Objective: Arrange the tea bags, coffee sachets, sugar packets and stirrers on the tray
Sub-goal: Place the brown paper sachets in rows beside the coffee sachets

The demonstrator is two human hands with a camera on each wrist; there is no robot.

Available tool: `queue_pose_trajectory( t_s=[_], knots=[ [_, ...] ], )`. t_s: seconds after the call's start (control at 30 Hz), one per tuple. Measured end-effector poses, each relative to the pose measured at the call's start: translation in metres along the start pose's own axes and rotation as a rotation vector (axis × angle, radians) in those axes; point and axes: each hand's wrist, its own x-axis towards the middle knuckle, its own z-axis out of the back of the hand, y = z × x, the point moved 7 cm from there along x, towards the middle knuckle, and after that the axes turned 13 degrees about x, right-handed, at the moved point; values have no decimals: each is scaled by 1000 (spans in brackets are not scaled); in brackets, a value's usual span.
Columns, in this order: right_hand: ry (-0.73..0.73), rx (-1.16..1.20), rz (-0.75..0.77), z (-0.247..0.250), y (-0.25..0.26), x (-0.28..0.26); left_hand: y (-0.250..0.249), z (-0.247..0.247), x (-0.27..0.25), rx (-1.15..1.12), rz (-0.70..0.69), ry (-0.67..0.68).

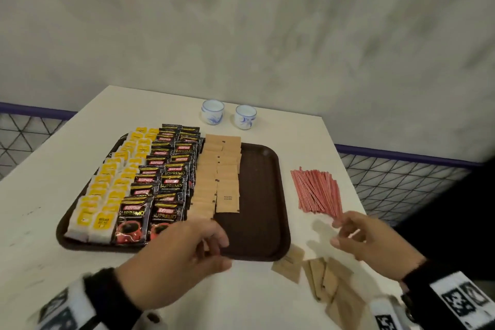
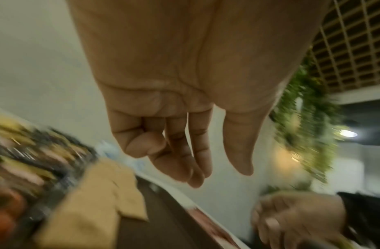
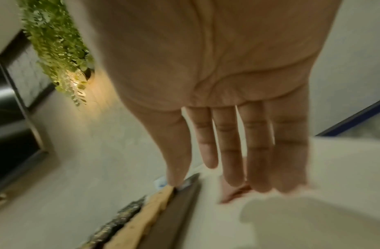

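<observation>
A brown tray (image 1: 257,195) holds rows of yellow tea bags (image 1: 107,190), black coffee sachets (image 1: 166,177) and brown sugar packets (image 1: 217,174); its right part is bare. Red stirrers (image 1: 316,190) lie in a pile on the table right of the tray. Loose sugar packets (image 1: 329,284) lie near the front edge. My left hand (image 1: 225,252) hovers over the tray's front edge, fingers loosely curled, holding nothing (image 2: 221,176). My right hand (image 1: 337,233) has its fingers straight just at the near end of the stirrers (image 3: 233,193); touch cannot be told.
Two small white-and-blue cups (image 1: 213,111) (image 1: 245,116) stand behind the tray on the white table (image 1: 294,147). Wire mesh railing (image 1: 396,185) runs past the table's left and right edges. A grey wall rises behind.
</observation>
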Motion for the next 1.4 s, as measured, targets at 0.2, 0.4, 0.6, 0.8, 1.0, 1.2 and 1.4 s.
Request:
queue_pose_trajectory(
  t_s=[0.2, 0.4, 0.6, 0.8, 1.0, 1.2, 1.4],
  knots=[
    [90, -128, -119, -9, -45, -62, -79, -95, 43, 225, -256, 244],
    [33, -300, -126, -42, -45, -53, -101, -138, 75, 580, -249, 259],
    [-85, -117, -229, -48, -64, -56, -102, -136, 61, 665, -261, 197],
    [-186, 52, -150, -35, -67, -64, -84, -131, 46, 650, -305, 128],
    [-194, 326, 5, -18, -49, -65, -54, -124, 30, 527, -134, 240],
    [-111, 464, 126, -40, 22, -13, -45, -112, 21, 423, -144, 295],
    [5, 519, 52, -103, 77, 69, -27, -80, 21, 177, -132, 181]
  ],
)
